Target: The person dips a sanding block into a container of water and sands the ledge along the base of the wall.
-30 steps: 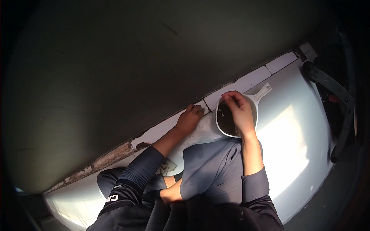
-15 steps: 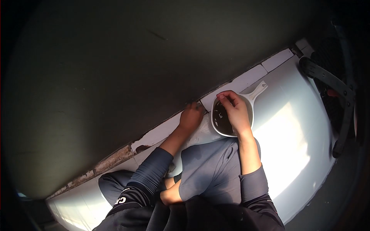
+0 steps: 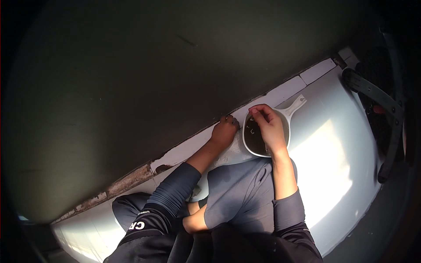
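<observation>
A white, long-handled dipper [image 3: 298, 103] stands on the pale floor against the wall's foot. Dark liquid fills its bowl, and small whitish bits float in it. Over the bowl hangs my right hand [image 3: 270, 130], thumb and fingertips pinched together near its far left rim; anything between them is too small to make out. My left hand [image 3: 226, 132] is just left of the dipper, in front of the wall's tile strip, with its fingers curled in. What those fingers hold, if anything, is hidden. Beneath the left wrist lies a crumpled, clear-looking plastic sheet or bag [image 3: 231, 154].
A dark wall [image 3: 109, 87] rises right behind the hands, with white skirting tiles [image 3: 283, 93] along its base, chipped at the left. My folded legs [image 3: 239, 188] are close in front. At the right stands a dark metal frame [image 3: 372, 90]. Sunlight falls on the floor [image 3: 324, 162].
My left hand has shifted right, nearer to the dipper, and its fingers are curled more. The right hand remains pinched over the bowl, almost unmoved.
</observation>
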`<state>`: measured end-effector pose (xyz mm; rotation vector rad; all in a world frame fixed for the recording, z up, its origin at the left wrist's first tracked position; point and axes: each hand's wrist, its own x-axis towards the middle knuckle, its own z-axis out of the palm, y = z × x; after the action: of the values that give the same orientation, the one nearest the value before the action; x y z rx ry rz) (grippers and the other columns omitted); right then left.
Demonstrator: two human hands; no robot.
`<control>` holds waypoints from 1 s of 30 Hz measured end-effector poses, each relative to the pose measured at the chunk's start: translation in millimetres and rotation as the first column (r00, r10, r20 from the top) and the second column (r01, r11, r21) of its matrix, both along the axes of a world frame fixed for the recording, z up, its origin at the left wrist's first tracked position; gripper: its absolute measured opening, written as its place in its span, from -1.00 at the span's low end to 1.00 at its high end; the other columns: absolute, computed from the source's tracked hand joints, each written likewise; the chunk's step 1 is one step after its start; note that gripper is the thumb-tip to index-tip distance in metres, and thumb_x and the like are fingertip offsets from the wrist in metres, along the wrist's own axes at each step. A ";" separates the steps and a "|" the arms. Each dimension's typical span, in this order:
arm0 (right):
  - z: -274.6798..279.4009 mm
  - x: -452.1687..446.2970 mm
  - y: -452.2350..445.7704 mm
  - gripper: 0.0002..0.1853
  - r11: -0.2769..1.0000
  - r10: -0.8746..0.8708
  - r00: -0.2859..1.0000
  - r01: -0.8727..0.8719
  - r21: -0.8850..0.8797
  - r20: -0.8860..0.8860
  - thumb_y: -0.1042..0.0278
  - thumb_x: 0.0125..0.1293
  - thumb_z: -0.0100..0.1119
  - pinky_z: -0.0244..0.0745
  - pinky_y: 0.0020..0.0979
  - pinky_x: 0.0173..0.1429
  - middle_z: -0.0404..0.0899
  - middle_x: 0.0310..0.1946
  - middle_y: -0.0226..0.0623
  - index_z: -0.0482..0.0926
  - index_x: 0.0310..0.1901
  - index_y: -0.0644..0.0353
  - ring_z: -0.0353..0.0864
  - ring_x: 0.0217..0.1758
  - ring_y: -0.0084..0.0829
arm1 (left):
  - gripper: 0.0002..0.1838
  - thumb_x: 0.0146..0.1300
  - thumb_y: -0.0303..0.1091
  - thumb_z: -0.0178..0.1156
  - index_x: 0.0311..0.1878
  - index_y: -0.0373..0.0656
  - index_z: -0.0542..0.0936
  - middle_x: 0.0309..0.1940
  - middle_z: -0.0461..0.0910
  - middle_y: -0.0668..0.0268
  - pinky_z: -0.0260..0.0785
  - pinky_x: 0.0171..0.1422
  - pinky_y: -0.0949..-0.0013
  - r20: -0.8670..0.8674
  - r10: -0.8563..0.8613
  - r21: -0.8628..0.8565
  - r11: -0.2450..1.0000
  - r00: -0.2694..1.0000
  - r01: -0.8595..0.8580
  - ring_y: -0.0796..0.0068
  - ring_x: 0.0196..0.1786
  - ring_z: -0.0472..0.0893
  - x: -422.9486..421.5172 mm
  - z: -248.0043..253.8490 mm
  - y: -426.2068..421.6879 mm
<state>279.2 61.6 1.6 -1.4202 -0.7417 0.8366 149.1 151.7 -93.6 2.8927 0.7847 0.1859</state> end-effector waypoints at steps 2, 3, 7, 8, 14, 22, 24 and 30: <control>-1.5 0.8 -1.0 -0.85 1.000 0.000 1.000 0.000 -0.003 0.025 0.38 0.30 0.12 0.34 -0.62 -0.16 0.58 -0.41 -0.47 0.58 -0.20 0.26 0.46 -0.33 -0.70 | -0.74 0.04 -0.49 0.09 -0.15 -0.20 0.57 -0.14 0.47 0.06 0.54 -0.12 0.20 -0.020 0.000 0.004 1.000 1.000 0.000 0.07 -0.05 0.51 3.8 3.7 0.2; -3.0 1.7 -1.4 -0.85 1.000 -0.003 0.999 0.004 -0.009 0.032 0.38 0.30 0.12 0.34 -0.62 -0.17 0.58 -0.41 -0.47 0.58 -0.20 0.26 0.46 -0.33 -0.71 | -0.74 0.04 -0.49 0.10 -0.15 -0.20 0.58 -0.15 0.48 0.07 0.54 -0.10 0.20 -0.041 0.048 -0.025 0.998 0.998 -0.049 0.08 -0.04 0.51 8.2 5.8 4.5; 1.3 2.3 -3.3 -0.84 0.999 -0.031 0.999 0.032 -0.003 0.025 0.36 0.30 0.13 0.34 -0.62 -0.17 0.58 -0.42 -0.47 0.58 -0.21 0.26 0.46 -0.33 -0.71 | -0.75 0.02 -0.49 0.11 -0.18 -0.20 0.60 -0.14 0.49 0.08 0.54 -0.08 0.20 -0.120 0.058 -0.076 0.995 0.991 -0.067 0.09 -0.02 0.51 11.9 5.6 9.1; 2.4 2.2 -1.8 -0.84 1.000 -0.028 0.999 0.028 0.003 0.025 0.36 0.30 0.13 0.34 -0.62 -0.17 0.58 -0.42 -0.47 0.58 -0.21 0.26 0.46 -0.33 -0.71 | -0.75 0.02 -0.49 0.11 -0.18 -0.20 0.60 -0.14 0.49 0.08 0.54 -0.08 0.20 -0.120 0.063 -0.070 0.995 0.991 -0.071 0.09 -0.02 0.51 10.3 5.6 7.4; 2.8 -0.8 -0.9 -0.84 0.998 0.010 0.999 -0.007 -0.056 0.042 0.36 0.31 0.11 0.33 -0.62 -0.15 0.58 -0.42 -0.48 0.58 -0.21 0.26 0.45 -0.31 -0.71 | -0.76 0.00 -0.48 0.12 -0.21 -0.19 0.61 -0.13 0.51 0.14 0.56 -0.09 0.19 -0.131 0.017 -0.075 0.997 0.991 -0.027 0.15 -0.03 0.54 9.9 9.7 13.0; 10.2 1.1 -0.4 -0.85 0.999 -0.015 1.000 0.016 -0.046 0.005 0.37 0.32 0.10 0.32 -0.63 -0.12 0.58 -0.34 -0.46 0.58 -0.19 0.26 0.46 -0.27 -0.68 | -0.79 0.00 -0.48 0.12 -0.25 -0.19 0.62 -0.15 0.52 0.17 0.56 -0.14 0.24 -0.170 -0.068 0.008 0.997 0.983 0.070 0.17 -0.04 0.55 4.8 10.0 7.2; 6.3 -0.6 -0.1 -0.85 0.999 -0.001 1.000 0.002 -0.036 0.009 0.38 0.32 0.09 0.32 -0.62 -0.09 0.58 -0.34 -0.46 0.57 -0.20 0.26 0.47 -0.25 -0.67 | -0.78 0.00 -0.49 0.11 -0.24 -0.19 0.62 -0.15 0.52 0.16 0.56 -0.12 0.22 -0.116 -0.057 -0.060 0.997 0.992 0.051 0.16 -0.05 0.55 5.6 13.5 10.5; 7.3 2.0 -4.3 -0.85 0.999 -0.036 0.998 0.033 -0.041 -0.053 0.37 0.33 0.09 0.31 -0.61 -0.06 0.58 -0.33 -0.46 0.57 -0.20 0.26 0.46 -0.22 -0.67 | -0.87 -0.02 -0.53 0.12 -0.39 -0.35 0.59 -0.33 0.56 0.12 0.58 -0.31 0.25 0.009 -0.154 0.068 0.986 0.988 0.153 0.15 -0.19 0.60 7.0 -7.8 10.7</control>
<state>281.2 57.3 8.9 -1.4371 -0.6610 0.8640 156.2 162.4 -101.3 2.9945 0.5603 0.2195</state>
